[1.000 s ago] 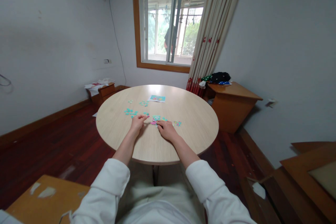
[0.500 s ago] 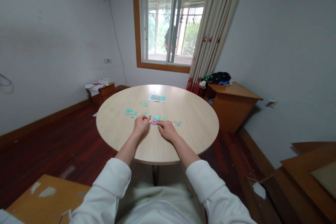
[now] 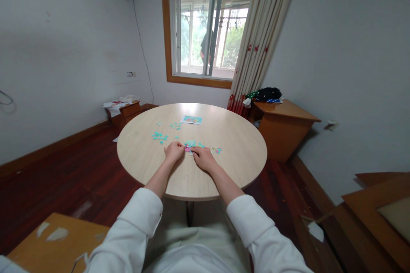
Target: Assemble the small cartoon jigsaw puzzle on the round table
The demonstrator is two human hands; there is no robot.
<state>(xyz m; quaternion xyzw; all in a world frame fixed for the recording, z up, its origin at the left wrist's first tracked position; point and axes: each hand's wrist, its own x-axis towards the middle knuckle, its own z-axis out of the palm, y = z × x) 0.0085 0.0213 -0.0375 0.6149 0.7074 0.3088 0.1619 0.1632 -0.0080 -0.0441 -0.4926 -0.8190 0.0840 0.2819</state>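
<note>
On the round table a partly joined jigsaw puzzle (image 3: 191, 143) in turquoise and pink lies between my hands. At its left edge my left hand (image 3: 174, 152) is closed in a pinch on a small jigsaw piece, mostly hidden by the fingertips, beside the pink part. My right hand (image 3: 204, 157) rests with fingers stretched over the puzzle's lower right edge, covering some of it. Loose turquoise pieces (image 3: 159, 136) lie to the left, with more loose pieces (image 3: 176, 126) behind them. A few mixed-colour pieces (image 3: 217, 150) are just right of my right hand.
A picture card (image 3: 192, 120) lies towards the far side of the pale round table (image 3: 237, 136). A wooden cabinet (image 3: 285, 128) with dark cloth on top stands behind at the right. A low drawer unit (image 3: 130, 111) with papers is at the back left. A person is beyond the window.
My left hand has moved slightly right, bringing its fingertips against the puzzle's pink left edge. My right hand has stayed in place.
</note>
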